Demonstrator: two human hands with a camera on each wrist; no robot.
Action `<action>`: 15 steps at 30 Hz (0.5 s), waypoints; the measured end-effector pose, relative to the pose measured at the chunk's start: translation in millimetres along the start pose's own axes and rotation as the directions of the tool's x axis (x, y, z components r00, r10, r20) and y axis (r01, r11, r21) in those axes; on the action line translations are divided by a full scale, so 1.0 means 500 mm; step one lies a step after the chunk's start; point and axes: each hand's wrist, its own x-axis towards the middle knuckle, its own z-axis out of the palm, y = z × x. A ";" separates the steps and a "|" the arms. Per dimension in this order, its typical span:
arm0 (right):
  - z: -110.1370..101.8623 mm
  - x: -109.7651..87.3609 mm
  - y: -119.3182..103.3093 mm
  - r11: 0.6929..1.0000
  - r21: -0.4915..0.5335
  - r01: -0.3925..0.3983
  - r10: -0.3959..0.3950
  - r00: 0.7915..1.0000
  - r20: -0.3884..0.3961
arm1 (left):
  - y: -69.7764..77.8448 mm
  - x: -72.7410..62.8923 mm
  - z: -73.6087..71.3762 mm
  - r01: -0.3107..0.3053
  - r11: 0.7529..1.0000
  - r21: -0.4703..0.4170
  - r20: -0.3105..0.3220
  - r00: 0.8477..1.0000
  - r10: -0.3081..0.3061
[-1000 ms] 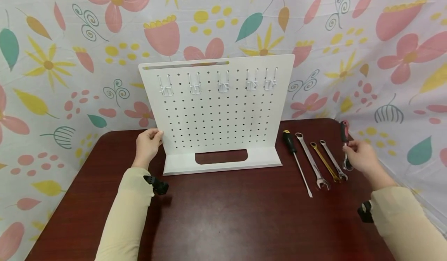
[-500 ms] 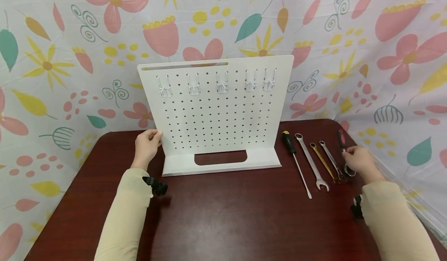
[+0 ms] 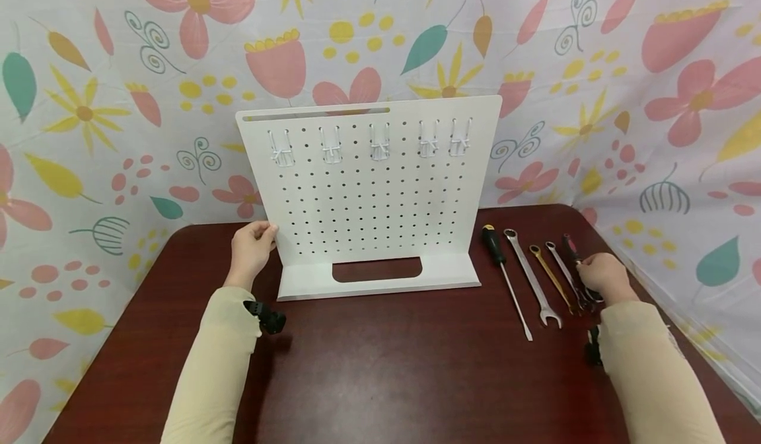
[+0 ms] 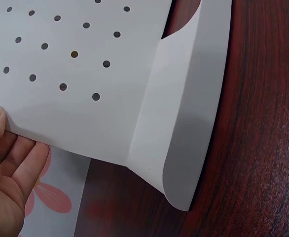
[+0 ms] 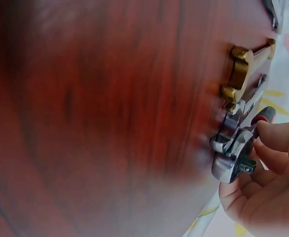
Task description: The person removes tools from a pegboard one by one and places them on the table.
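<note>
My left hand (image 3: 251, 249) pinches the left edge of a white pegboard (image 3: 368, 206); in the left wrist view the thumb lies on the front and the fingers reach behind. My right hand (image 3: 605, 275) grips a ratchet wrench with a red and black handle (image 3: 571, 246). Its round silver ratchet head (image 5: 228, 165) shows in the right wrist view, low over the tabletop; whether it touches is unclear. Just left of it lies a small silver combination wrench (image 3: 561, 269), then a gold wrench (image 3: 551, 273), a larger silver wrench (image 3: 529, 269) and a green-handled screwdriver (image 3: 505, 275).
White wire hooks (image 3: 380, 143) with ties hang in a row along the pegboard's upper part. The board stands on its folded base (image 3: 306, 282) upon a dark red wooden table (image 3: 380, 365). A floral cloth (image 3: 416, 34) hangs behind and at both sides.
My right hand has moved left and slightly toward me, bringing the ratchet wrench lower and closer beside the small silver wrench. The left hand stays on the board's edge.
</note>
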 end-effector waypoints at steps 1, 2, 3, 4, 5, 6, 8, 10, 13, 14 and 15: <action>0.001 0.001 -0.002 1.000 0.002 -0.007 0.007 1.000 -0.002 | 0.000 0.000 0.000 -0.001 1.000 0.000 0.000 1.000 0.001; 0.001 0.002 -0.004 1.000 0.003 -0.015 0.015 1.000 -0.004 | 0.000 0.000 0.000 -0.002 1.000 0.000 -0.002 1.000 0.002; 0.001 0.001 -0.006 1.000 0.000 -0.021 0.021 1.000 -0.010 | -0.001 0.000 0.000 -0.003 1.000 -0.001 -0.003 1.000 0.003; 0.001 0.001 -0.008 1.000 -0.001 -0.027 0.027 1.000 -0.011 | -0.001 0.000 0.000 -0.004 1.000 -0.004 -0.003 1.000 0.004; 0.001 0.001 -0.009 0.999 -0.001 -0.034 0.034 0.999 -0.011 | -0.002 0.000 0.000 -0.004 1.000 -0.003 -0.003 1.000 0.004; 0.002 0.000 -0.010 0.999 0.001 -0.042 0.042 0.999 -0.008 | -0.003 -0.001 0.000 -0.006 1.000 -0.003 -0.002 1.000 0.006; 0.004 -0.001 -0.010 0.999 0.001 -0.054 0.054 0.999 -0.007 | -0.005 -0.002 0.000 -0.013 1.000 0.009 -0.003 1.000 0.013; 0.006 -0.002 -0.013 0.998 0.002 -0.058 0.058 0.998 -0.013 | -0.006 -0.005 0.001 -0.031 0.998 0.048 -0.015 0.999 0.032; 0.008 0.001 -0.025 0.999 0.000 -0.036 0.036 0.999 -0.039 | -0.005 -0.009 0.003 -0.088 0.989 0.123 -0.039 0.995 0.094; 0.007 0.003 -0.033 1.000 0.001 -0.022 0.022 0.999 -0.041 | -0.003 -0.010 0.004 -0.109 0.983 0.145 -0.043 0.992 0.117; 0.007 0.005 -0.042 1.000 0.005 -0.003 0.004 0.999 -0.043 | -0.001 -0.012 0.006 -0.130 0.977 0.167 -0.044 0.989 0.140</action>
